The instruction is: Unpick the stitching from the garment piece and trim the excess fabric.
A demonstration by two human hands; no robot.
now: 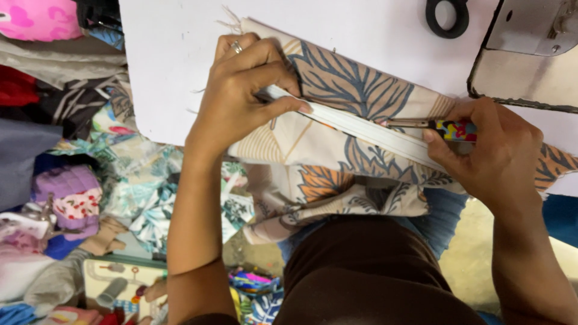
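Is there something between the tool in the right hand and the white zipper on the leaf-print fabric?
Nothing visible. The right hand holds the small tool with its metal tip right at the white zipper, which the left hand pinches.

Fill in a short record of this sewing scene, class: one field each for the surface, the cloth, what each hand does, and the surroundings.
Surface: white flat worktable
Cloth: beige leaf-printed fabric with a white zipper strip along its edge
Left hand: left hand, ring on one finger, pinches the strip's end
Right hand: right hand holds a small tool with a multicoloured handle, tip at the strip
Surroundings: black scissor handle; pile of mixed fabric scraps below the table
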